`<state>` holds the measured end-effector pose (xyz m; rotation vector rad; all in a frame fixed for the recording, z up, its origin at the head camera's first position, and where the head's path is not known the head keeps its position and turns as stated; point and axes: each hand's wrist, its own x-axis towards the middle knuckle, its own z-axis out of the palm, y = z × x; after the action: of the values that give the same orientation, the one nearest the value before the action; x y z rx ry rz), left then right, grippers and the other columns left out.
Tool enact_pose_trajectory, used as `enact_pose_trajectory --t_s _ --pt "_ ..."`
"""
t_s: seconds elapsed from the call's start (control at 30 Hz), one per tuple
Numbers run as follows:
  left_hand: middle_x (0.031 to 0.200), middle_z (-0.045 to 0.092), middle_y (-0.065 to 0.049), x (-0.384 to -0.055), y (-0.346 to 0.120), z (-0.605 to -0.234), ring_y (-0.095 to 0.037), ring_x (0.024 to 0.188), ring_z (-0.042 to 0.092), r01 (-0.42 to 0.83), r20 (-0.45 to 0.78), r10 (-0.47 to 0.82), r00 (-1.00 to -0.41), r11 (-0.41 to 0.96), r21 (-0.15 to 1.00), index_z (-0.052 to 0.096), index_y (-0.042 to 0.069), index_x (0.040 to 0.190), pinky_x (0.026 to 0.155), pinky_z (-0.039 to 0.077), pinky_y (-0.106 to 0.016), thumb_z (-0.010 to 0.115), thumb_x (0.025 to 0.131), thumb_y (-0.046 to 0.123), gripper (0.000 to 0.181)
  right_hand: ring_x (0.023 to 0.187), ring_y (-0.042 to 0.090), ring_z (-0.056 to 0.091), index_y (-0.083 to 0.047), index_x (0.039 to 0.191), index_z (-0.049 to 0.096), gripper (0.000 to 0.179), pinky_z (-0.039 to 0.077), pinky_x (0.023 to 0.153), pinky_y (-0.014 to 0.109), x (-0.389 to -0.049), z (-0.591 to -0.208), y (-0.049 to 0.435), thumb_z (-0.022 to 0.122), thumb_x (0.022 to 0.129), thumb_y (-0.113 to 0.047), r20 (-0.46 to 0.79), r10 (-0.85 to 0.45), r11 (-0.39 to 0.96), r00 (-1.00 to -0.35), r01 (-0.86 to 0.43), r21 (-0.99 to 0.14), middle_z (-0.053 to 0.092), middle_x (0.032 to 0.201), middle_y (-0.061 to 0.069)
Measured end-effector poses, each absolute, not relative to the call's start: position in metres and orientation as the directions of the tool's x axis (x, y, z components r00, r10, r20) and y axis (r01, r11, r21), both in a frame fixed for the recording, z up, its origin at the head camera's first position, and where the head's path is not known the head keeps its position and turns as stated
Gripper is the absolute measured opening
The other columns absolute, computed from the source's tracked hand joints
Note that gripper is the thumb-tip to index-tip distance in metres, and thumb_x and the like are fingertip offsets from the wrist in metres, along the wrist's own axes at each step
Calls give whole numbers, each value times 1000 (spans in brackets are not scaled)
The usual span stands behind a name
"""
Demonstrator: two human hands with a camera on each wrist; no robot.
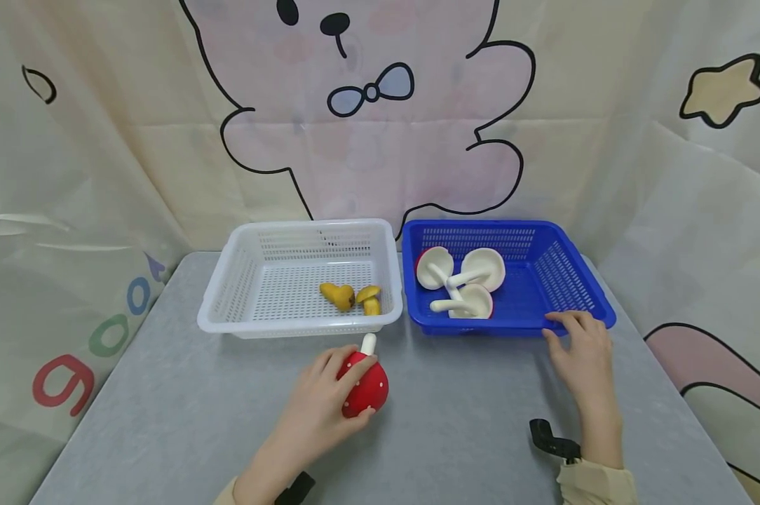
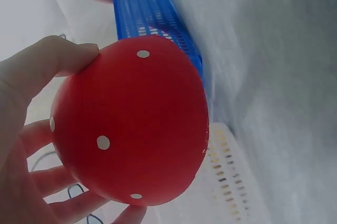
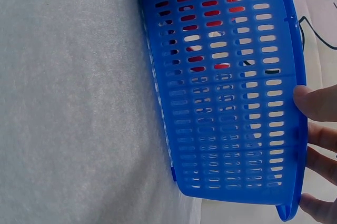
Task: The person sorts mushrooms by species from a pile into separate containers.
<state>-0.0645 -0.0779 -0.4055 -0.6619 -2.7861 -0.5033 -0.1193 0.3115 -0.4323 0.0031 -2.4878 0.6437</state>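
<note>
My left hand (image 1: 322,396) grips a toy mushroom (image 1: 372,387) with a red, white-dotted cap and a white stem, in front of the white basket. In the left wrist view, thumb and fingers (image 2: 63,58) curve round the cap (image 2: 131,129), and the stem is hidden. At the front right corner of the blue basket (image 1: 512,327), my right hand (image 1: 583,358) holds the rim, thumb outside and fingers over the top. Three toy mushrooms with white undersides (image 1: 471,303) lie at the left inside that basket.
The white basket (image 1: 292,327) stands left of the blue one and holds two yellow toy mushrooms (image 1: 338,296). Both rest at the back of the grey table (image 1: 449,428), before a printed curtain (image 1: 367,161). A black wrist mount (image 1: 553,442) sticks out beside my right forearm.
</note>
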Motion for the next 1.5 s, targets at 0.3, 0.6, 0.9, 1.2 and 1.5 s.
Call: enact_pose_trajectory --t_s 0.3,0.6,0.9,1.2,1.5 --pt "135 52 -3 -73 -63 -393 -21 124 47 543 270 484 -832 811 221 51 31 133 83 56 -41 88 61 39 81 106 45 46 -1 105 66 21 31 89 63 -119 -431 311 68 84 -1 511 138 885 -848 -125 -448 56 109 24" --pt "136 52 -4 -76 -51 -377 -23 125 46 624 301 568 -766 770 134 51 31 133 85 55 -41 86 64 41 79 107 46 45 -1 105 66 21 30 90 64 -119 -430 311 68 84 -1 506 140 884 -851 -123 -452 56 110 24" --pt "137 51 -3 -79 -41 -363 -22 126 46 689 383 621 -684 723 58 50 31 133 89 53 -40 85 65 43 77 105 45 46 0 103 66 20 31 89 62 -120 -431 311 69 83 -1 526 139 882 -839 -136 -450 57 107 23" --pt "140 49 -2 -87 -26 -353 -22 129 43 734 378 678 -630 679 6 48 32 136 91 52 -41 82 68 45 77 103 44 47 0 102 67 21 32 88 62 -120 -433 312 70 82 0 542 131 884 -830 -149 -443 57 106 23" --pt "137 52 -3 -108 -5 -340 -23 127 43 787 420 739 -527 610 -88 49 31 134 88 51 -40 75 74 46 67 103 43 48 -1 103 67 21 33 88 61 -119 -430 312 71 81 0 534 138 883 -834 -141 -448 58 105 23"
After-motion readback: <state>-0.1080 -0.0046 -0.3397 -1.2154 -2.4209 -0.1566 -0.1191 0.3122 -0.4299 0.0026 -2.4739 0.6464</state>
